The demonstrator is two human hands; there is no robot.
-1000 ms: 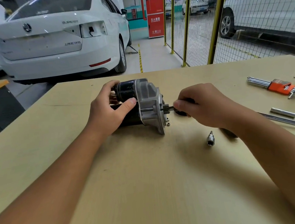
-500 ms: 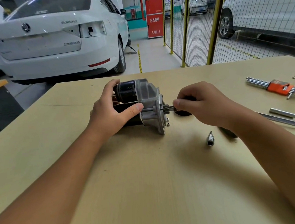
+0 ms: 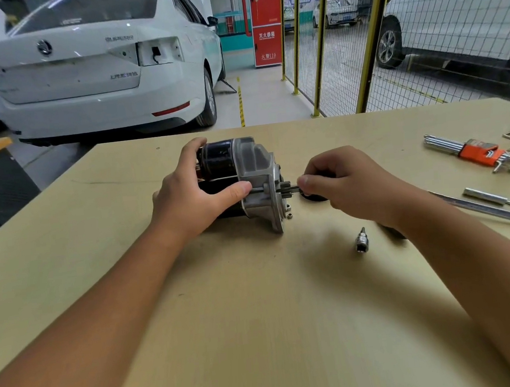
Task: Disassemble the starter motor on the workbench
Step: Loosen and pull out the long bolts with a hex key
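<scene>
Motor [image 3: 246, 178]: lay on its side mid-bench [image 3: 259, 331], silver nose facing right.
Left hand [image 3: 192, 198]: curled round the black body — thumb on the housing.
Right hand [image 3: 345, 185]: fingertips pinched a thin tool [image 3: 293, 186] at the pinion.
Nearby: socket [image 3: 361, 240] just right of motor; hex keys [image 3: 472, 149] and rods [image 3: 491, 197] far right.

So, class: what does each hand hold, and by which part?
Left hand grips the black-and-silver starter motor by its black body; right hand pinches a thin dark tool shaft.
</scene>
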